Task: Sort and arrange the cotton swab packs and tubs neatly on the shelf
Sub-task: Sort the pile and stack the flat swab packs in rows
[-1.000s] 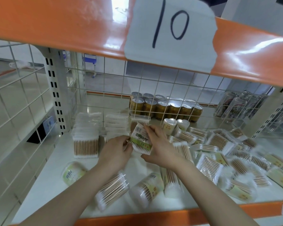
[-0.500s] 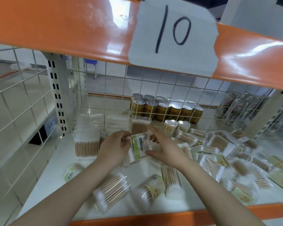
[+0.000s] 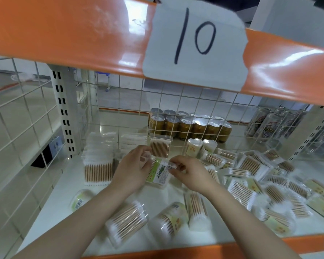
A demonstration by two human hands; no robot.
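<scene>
Both hands hold one flat cotton swab pack with a green label (image 3: 158, 172) above the middle of the white shelf (image 3: 60, 199). My left hand (image 3: 132, 165) grips its left edge and my right hand (image 3: 189, 172) pinches its right end. Behind them stand neat rows of packs (image 3: 97, 161) at the back left and one upright pack (image 3: 160, 147). Round tubs (image 3: 126, 224) (image 3: 168, 219) (image 3: 197, 210) lie on their sides near the front edge. A loose heap of packs (image 3: 251, 171) covers the right side.
Gold cans (image 3: 189, 126) and other cans (image 3: 269, 122) stand behind the wire mesh back (image 3: 176, 101). An orange beam with a "10" label (image 3: 195, 42) hangs overhead. A wire side wall (image 3: 26, 128) closes the left. Two heart-shaped tubs (image 3: 195, 146) stand upright. A small tub (image 3: 80, 199) lies front left.
The green-label pack has been turned and shifted slightly between my hands, with the right hand now pinching its right end. The view moved closer to the shelf.
</scene>
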